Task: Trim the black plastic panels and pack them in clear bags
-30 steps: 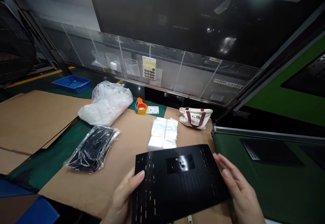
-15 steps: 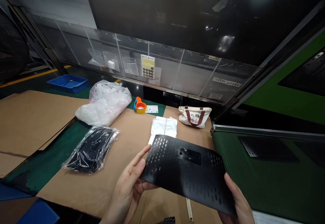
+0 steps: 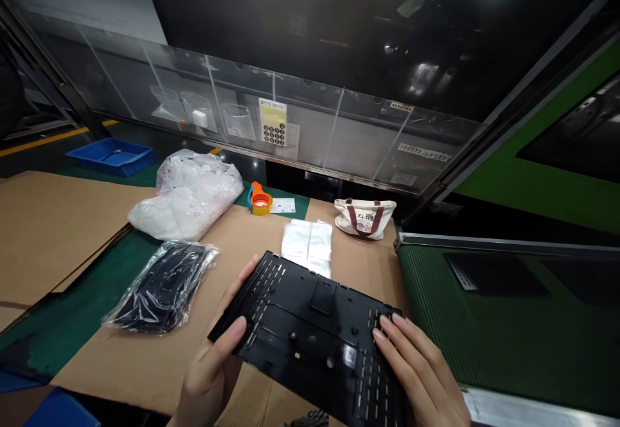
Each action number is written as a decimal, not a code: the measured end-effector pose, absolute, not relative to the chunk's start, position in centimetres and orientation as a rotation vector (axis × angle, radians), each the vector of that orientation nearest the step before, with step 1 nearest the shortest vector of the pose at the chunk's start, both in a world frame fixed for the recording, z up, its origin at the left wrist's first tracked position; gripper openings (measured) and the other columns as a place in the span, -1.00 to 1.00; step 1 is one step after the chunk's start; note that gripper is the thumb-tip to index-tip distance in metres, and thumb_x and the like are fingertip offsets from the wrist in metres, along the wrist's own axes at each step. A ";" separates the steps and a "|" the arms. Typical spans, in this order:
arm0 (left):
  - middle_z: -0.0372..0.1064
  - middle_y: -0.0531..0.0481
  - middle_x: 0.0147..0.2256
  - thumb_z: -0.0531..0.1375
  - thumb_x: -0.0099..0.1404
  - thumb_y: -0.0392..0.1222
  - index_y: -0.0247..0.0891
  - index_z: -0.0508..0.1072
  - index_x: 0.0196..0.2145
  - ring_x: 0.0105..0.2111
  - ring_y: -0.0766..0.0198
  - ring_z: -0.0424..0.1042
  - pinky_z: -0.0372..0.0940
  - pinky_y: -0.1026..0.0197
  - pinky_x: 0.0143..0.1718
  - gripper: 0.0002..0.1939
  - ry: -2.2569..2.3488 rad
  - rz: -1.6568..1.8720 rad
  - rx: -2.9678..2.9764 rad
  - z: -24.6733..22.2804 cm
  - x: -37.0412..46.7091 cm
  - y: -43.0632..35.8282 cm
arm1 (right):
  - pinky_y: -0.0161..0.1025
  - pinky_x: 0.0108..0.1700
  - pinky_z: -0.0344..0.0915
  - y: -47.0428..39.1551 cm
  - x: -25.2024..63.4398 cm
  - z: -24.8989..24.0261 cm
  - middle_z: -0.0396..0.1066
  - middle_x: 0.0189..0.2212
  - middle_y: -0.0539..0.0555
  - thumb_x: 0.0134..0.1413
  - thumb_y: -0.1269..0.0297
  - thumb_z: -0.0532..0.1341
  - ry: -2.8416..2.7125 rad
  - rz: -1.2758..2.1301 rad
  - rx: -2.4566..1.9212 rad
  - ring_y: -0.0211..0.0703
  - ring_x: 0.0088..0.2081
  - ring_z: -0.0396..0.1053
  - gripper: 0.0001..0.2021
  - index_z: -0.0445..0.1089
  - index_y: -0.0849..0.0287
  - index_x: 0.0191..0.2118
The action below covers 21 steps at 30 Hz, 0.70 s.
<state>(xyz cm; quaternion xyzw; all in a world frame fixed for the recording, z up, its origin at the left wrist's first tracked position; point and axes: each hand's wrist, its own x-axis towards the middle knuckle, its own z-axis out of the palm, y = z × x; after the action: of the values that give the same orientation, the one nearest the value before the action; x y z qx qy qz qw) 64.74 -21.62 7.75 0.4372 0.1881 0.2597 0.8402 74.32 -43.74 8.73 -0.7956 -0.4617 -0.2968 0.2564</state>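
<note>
The left hand [image 3: 210, 365] has its grip on one end of a black slotted panel [image 3: 314, 333] and the right hand [image 3: 423, 372] grasps the other, holding it tilted above the cardboard-covered surface [image 3: 121, 372]. Beyond, a plastic-wrapped black bundle [image 3: 165, 288] lies to the left and clear bags [image 3: 306, 243] past the panel's far edge; farther back sit a white bag [image 3: 191, 197], an orange tape dispenser [image 3: 261, 198] and a cream tote [image 3: 364, 219].

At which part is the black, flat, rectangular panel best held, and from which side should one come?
The black, flat, rectangular panel is probably best held by its slotted left and right ends, one hand from each side: it is wide and thin, with small raised details in its middle. The left hand grips the left end; the right hand's fingers lie over the other.
</note>
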 end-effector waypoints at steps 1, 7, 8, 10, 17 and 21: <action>0.06 0.09 0.16 0.10 0.18 -0.14 -0.12 0.10 0.16 0.20 0.04 -0.13 -0.06 0.07 0.20 -0.42 0.392 0.549 0.920 7.6 64.8 -21.6 | -0.04 -0.02 0.24 -43.8 74.3 8.8 0.40 -0.10 0.08 0.22 0.13 -0.19 -1.256 -0.805 -2.159 0.01 0.02 0.25 -0.55 0.22 0.12 0.09; -0.04 0.06 0.20 -0.03 0.27 -0.06 -0.12 0.09 0.16 0.20 0.06 -0.14 -0.07 0.08 0.19 -0.50 0.320 0.474 0.913 6.6 65.7 -21.1 | -0.07 0.03 0.22 -43.9 74.8 8.0 0.40 -0.10 0.05 0.20 0.37 -0.11 -1.259 -0.737 -2.131 -0.04 0.02 0.26 -0.63 0.27 0.09 0.05; -0.03 0.03 0.19 -0.09 0.29 0.03 -0.14 0.07 0.17 0.20 0.06 -0.13 -0.08 0.07 0.19 -0.48 0.279 0.461 0.919 6.4 66.2 -20.9 | -0.09 0.02 0.24 -43.9 75.0 7.6 0.41 -0.12 0.05 0.18 0.42 -0.09 -1.241 -0.707 -2.129 -0.06 0.01 0.27 -0.63 0.29 0.09 0.02; -0.02 -0.04 0.19 -0.21 0.28 0.16 -0.17 0.00 0.20 0.19 0.08 -0.09 -0.12 0.04 0.19 -0.39 0.198 0.456 1.005 5.6 67.6 -19.9 | -0.17 -0.01 0.28 -44.1 75.4 6.5 0.42 -0.13 0.03 0.13 0.52 -0.04 -1.161 -0.621 -2.138 -0.12 -0.02 0.30 -0.62 0.34 0.08 -0.03; 0.10 -0.14 0.10 -0.05 0.30 -0.11 -0.25 0.30 -0.06 0.08 0.12 0.13 0.06 0.09 0.08 -0.68 0.146 0.464 2.355 -3.1 75.1 -16.0 | -0.27 -0.08 0.32 -46.6 75.3 3.1 0.44 -0.18 -0.02 0.10 0.32 0.04 -0.553 -0.461 -2.202 -0.15 -0.15 0.39 -0.75 0.42 0.06 -0.17; 0.26 -0.21 -0.03 -0.07 0.27 -0.27 -0.30 0.37 -0.17 -0.05 0.08 0.26 0.17 0.05 -0.05 -0.72 -0.113 0.255 2.707 -9.4 77.4 -15.5 | -0.24 -0.11 0.34 -47.2 74.5 2.7 0.46 -0.24 -0.03 0.06 0.24 0.09 -0.386 -0.425 -2.183 -0.12 -0.20 0.41 -0.78 0.44 0.07 -0.21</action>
<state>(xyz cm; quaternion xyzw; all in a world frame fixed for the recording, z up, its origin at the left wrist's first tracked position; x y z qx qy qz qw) 77.36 -15.49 -9.44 0.9728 -0.0407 0.0916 0.2087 74.53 -47.19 2.67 -0.8742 -0.1544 -0.1700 0.4278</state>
